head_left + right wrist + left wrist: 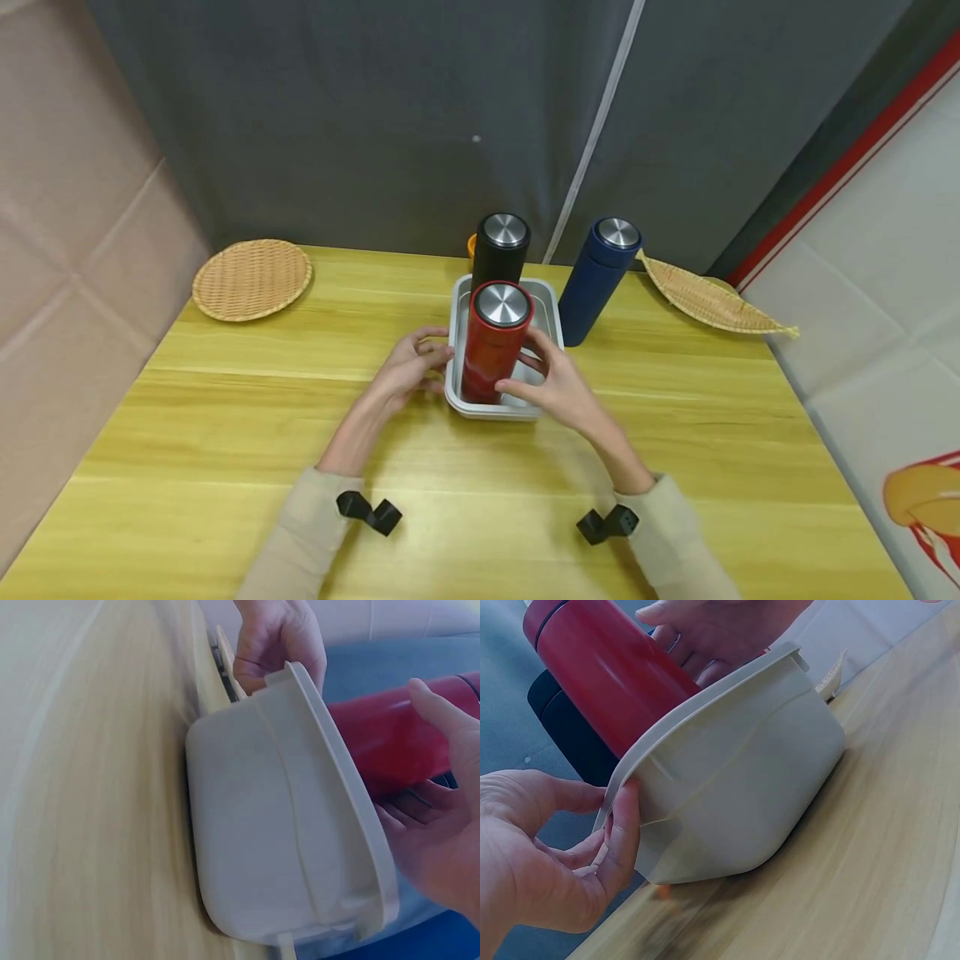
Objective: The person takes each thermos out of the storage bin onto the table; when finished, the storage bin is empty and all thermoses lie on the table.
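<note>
A red thermos flask (495, 358) with a steel-topped lid stands, slightly tilted in the head view, inside a light grey rectangular tub (459, 403). My left hand (410, 367) pinches the tub's left rim between thumb and fingers, as the left wrist view shows. Around the lower right side of the red flask curves my right hand (558, 385), thumb across its front and fingers behind. Behind the red one rises a black thermos flask (497, 260), its lower part hidden. A dark blue thermos flask (596, 287) leans just right of the tub.
On the far left lies a round woven tray (252, 281). A leaf-shaped woven basket (712, 300) sits at the far right by the white wall. Something small and orange (471, 245) peeks out behind the black flask. A dark grey curtain (375, 125) borders the table's back edge.
</note>
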`<action>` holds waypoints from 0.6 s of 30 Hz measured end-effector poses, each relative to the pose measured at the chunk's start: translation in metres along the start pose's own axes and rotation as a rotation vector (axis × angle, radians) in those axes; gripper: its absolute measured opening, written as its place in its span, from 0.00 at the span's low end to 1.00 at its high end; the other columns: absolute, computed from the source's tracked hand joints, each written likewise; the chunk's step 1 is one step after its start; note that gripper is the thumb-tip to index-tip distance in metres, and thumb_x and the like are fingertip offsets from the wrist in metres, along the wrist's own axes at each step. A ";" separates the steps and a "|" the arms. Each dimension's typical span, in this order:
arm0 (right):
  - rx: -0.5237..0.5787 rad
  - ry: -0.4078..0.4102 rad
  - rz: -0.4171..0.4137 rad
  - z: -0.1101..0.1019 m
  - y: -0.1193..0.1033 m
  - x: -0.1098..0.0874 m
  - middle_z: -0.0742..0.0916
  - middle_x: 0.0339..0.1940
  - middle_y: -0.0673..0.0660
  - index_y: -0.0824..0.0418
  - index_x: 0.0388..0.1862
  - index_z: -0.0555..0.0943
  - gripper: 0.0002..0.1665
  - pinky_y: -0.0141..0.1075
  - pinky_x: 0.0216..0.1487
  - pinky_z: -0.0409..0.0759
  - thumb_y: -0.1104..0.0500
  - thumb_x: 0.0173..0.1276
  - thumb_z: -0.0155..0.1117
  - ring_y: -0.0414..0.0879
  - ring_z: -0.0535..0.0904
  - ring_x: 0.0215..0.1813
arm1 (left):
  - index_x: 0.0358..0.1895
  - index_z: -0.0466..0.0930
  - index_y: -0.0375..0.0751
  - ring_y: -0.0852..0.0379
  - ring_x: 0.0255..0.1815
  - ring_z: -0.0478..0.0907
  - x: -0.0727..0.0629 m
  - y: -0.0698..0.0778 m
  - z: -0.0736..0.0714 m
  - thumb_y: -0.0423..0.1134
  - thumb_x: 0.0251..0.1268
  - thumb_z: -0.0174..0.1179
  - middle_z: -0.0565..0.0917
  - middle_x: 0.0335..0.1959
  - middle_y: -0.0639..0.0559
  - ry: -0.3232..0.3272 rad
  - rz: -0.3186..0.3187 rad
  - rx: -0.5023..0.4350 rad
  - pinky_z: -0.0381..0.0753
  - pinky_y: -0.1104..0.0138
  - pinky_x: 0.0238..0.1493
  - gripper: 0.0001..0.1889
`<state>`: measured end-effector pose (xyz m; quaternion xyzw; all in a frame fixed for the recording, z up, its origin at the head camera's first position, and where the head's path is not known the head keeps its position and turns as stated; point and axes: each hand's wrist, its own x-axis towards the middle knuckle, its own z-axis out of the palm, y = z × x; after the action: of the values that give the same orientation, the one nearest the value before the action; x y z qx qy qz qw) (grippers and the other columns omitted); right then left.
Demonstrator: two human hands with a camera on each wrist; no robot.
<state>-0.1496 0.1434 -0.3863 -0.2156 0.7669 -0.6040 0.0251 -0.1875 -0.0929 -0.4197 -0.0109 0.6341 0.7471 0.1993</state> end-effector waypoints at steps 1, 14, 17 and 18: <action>0.002 0.005 0.000 0.001 0.000 0.001 0.73 0.65 0.62 0.67 0.70 0.63 0.45 0.42 0.64 0.72 0.71 0.54 0.74 0.54 0.69 0.67 | 0.65 0.63 0.35 0.54 0.31 0.78 0.000 0.000 0.000 0.29 0.70 0.55 0.80 0.42 0.44 0.000 0.001 0.000 0.83 0.67 0.24 0.22; -0.007 0.094 0.012 0.006 0.001 0.004 0.77 0.62 0.61 0.64 0.67 0.66 0.42 0.43 0.62 0.75 0.68 0.54 0.75 0.52 0.72 0.63 | 0.65 0.63 0.33 0.55 0.31 0.78 0.001 0.003 0.002 0.30 0.69 0.56 0.81 0.41 0.45 -0.006 0.006 0.002 0.83 0.67 0.24 0.23; -0.010 0.101 0.005 0.008 0.003 0.003 0.77 0.61 0.60 0.63 0.66 0.68 0.41 0.42 0.61 0.76 0.68 0.54 0.76 0.52 0.73 0.62 | 0.65 0.62 0.32 0.55 0.30 0.78 0.000 0.001 0.002 0.30 0.69 0.56 0.81 0.40 0.45 -0.005 0.005 0.006 0.82 0.68 0.23 0.23; -0.012 0.104 0.003 0.008 0.004 0.002 0.78 0.60 0.59 0.63 0.66 0.68 0.41 0.41 0.60 0.76 0.67 0.54 0.76 0.51 0.73 0.62 | 0.65 0.63 0.32 0.55 0.30 0.78 -0.001 0.001 0.002 0.30 0.69 0.56 0.81 0.40 0.46 -0.002 0.002 0.008 0.82 0.68 0.23 0.23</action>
<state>-0.1500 0.1358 -0.3918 -0.1832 0.7710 -0.6098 -0.0151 -0.1865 -0.0918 -0.4187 -0.0087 0.6368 0.7447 0.1995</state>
